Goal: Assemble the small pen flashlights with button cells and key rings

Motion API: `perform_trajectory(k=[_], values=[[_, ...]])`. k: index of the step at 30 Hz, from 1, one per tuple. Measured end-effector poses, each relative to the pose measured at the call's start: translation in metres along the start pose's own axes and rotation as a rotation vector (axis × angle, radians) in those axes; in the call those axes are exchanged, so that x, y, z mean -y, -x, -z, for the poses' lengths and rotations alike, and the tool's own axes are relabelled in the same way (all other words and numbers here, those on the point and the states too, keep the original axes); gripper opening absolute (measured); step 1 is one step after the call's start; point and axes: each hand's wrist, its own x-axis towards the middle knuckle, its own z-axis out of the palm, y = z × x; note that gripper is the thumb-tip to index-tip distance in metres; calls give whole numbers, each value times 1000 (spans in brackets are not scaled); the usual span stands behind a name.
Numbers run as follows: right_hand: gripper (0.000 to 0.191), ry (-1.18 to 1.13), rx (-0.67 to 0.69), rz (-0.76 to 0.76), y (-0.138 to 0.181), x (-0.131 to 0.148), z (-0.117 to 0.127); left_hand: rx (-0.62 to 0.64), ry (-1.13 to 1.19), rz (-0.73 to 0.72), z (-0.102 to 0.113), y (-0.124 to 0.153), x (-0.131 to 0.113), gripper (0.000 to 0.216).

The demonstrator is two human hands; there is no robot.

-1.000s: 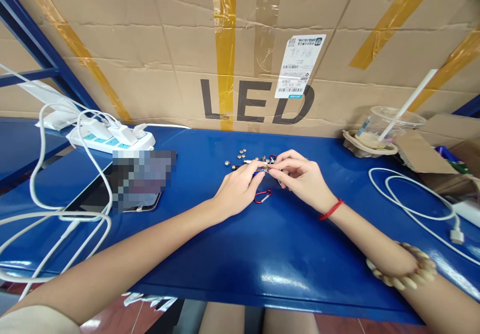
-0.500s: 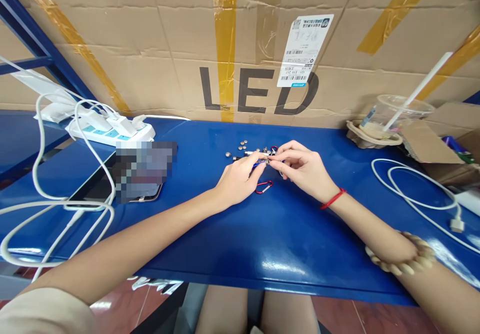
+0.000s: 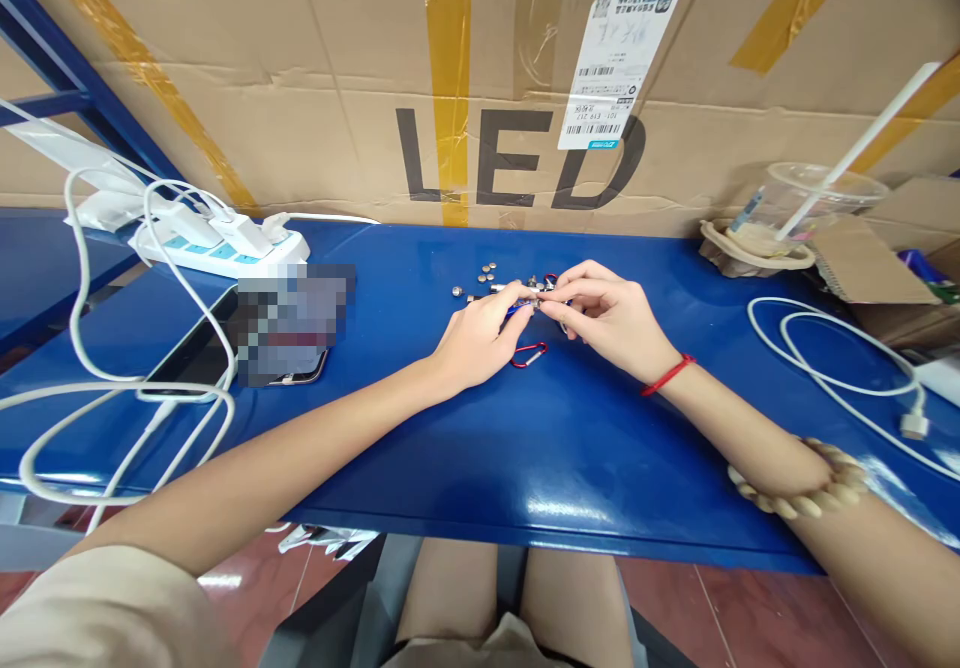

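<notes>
Small blue, silver-ended piece (image 3: 519, 306) between left hand (image 3: 481, 340) and right hand (image 3: 616, 316) fingertips; partly hidden

This looks like a storeroom or workshop: a blue rack frame (image 3: 112, 110) beside the desk (image 3: 480, 468), a large taped carton (image 3: 300, 78) with a shipping label (image 3: 622, 63) behind.

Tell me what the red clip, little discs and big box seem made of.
Red clip: probably metal, glossy coloured finish, judging by its sheen, though plastic is possible. Little discs: likely polished metal, given their silvery glints. Big box: matte cardboard, as its creases suggest.
</notes>
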Motion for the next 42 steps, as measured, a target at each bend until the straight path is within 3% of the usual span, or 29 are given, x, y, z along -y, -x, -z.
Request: perform_trajectory(k=[27, 42], values=[[25, 17, 59, -15, 0, -4, 3, 46, -4, 35, 0, -2, 2, 26], [25, -66, 95, -106, -3, 4, 1, 79, 65, 26, 3, 3, 1, 12]])
